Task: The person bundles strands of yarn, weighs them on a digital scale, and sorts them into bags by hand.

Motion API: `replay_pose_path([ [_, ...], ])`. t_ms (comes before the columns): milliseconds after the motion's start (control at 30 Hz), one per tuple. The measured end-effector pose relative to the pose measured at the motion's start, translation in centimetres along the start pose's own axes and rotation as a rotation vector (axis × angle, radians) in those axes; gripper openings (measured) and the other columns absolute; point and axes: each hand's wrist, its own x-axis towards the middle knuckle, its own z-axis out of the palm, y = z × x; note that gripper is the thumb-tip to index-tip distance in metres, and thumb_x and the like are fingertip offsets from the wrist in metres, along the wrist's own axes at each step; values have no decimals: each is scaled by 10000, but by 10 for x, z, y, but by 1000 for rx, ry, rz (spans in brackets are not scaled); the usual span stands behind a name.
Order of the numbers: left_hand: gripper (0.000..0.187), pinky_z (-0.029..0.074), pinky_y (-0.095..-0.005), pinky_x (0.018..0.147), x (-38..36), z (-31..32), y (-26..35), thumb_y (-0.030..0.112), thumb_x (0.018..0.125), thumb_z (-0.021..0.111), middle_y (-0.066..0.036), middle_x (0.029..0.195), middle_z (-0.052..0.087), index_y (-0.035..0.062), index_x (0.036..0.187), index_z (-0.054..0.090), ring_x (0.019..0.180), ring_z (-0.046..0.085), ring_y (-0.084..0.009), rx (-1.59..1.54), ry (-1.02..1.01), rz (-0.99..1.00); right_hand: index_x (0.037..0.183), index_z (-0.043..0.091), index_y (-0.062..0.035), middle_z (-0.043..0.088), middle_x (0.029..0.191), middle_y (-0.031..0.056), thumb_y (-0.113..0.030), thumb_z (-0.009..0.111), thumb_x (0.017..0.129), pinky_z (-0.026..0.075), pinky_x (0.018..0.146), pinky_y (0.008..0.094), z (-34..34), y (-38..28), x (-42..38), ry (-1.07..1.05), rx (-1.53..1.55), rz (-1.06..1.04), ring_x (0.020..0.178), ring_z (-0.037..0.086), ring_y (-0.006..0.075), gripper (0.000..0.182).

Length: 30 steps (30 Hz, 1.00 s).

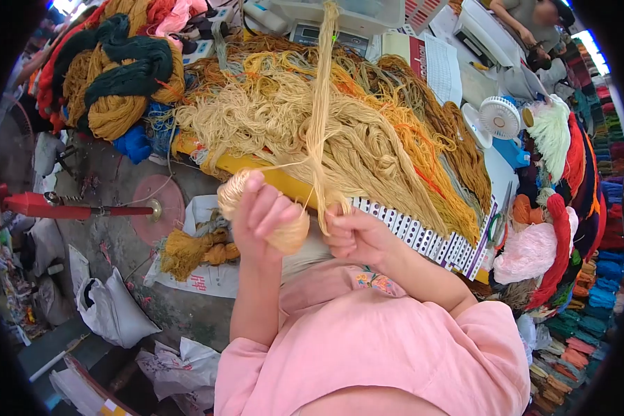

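Observation:
My left hand [262, 211] is closed around a wound bundle of pale gold yarn [289, 234], which bulges out on both sides of the fingers. A thin strand runs from it to a hanging skein of beige yarn [320, 104] that comes down from the top of the view. Pinched in my right hand [353, 232] is the lower end of that skein, just right of the bundle. Behind both hands lies a big heap of loose beige yarn [277, 118] on the table. My right palm is turned away, so part of its grip is hidden.
Orange yarn [423, 152] borders the heap. A white fan [499, 116] stands at the right, near pink yarn [527, 253]. Dark green yarn [135, 76] hangs at upper left. A red pole [83, 208] juts in from the left. White sacks [118, 308] sit on the floor.

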Motion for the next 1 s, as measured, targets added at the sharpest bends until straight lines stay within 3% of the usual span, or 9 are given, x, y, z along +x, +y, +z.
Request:
replay_pose_path([
  [267,214,405,-333,721,-18,-10,-15,235,830,412,38,519,428,56,795,524,567,482,-64,-137,-40,-168,760,471,-55,321,502,-64,-173,490,787,199,341,170,1,-66,-10,320,-380,-240,388,249,32,122],
  [333,251,279,-534,860,-17,3,-28,291,847,338,45,798,560,130,758,509,964,460,-170,-6,122,-105,710,475,-41,354,513,-49,-175,482,791,272,362,199,36,-75,-6,312,-791,-476,395,297,53,157],
  [367,328,68,-647,869,-20,-13,-26,349,852,269,67,1059,503,175,696,499,1199,176,-214,60,27,-108,702,486,-40,389,540,-45,-169,473,797,273,381,182,53,-71,-3,304,-1092,-588,419,327,39,161],
  [433,326,97,-652,859,-20,-9,-32,343,850,283,28,1074,493,160,687,498,1169,239,-236,57,47,-83,659,492,-32,484,562,7,-150,480,781,331,422,216,69,-64,0,100,-1625,-745,452,435,98,170],
  [533,324,119,-666,843,-21,-7,-36,342,847,296,3,1033,524,152,690,506,1135,310,-258,71,71,-60,665,494,-37,486,520,115,-97,515,662,396,507,363,101,-53,-11,3,-2480,-313,540,494,303,64],
  [667,323,221,-632,820,-24,-5,-37,341,847,304,5,915,551,135,730,523,1097,344,-225,34,78,-56,696,518,-34,518,605,124,-97,507,650,408,533,366,83,-53,-13,-33,-2601,35,603,522,289,79],
  [733,327,288,-596,810,-26,-8,-33,342,848,307,-4,876,547,121,754,529,1058,379,-206,21,130,-91,729,551,-27,534,711,122,-83,524,665,414,518,328,59,-53,-15,22,-2384,-577,619,530,248,90],
  [833,382,400,-368,773,-20,-16,-31,367,844,311,-49,852,473,48,871,519,824,435,-154,-35,53,-156,747,565,3,533,785,98,-64,549,677,407,502,259,51,-50,-22,123,-1929,-844,616,518,174,98],
  [1000,778,335,-298,858,-10,-4,-50,618,715,281,-126,1058,449,-57,1088,383,991,429,-180,653,337,-69,796,577,32,553,744,26,-38,540,727,362,483,167,66,-36,-31,319,-1214,-334,577,454,32,106],
])
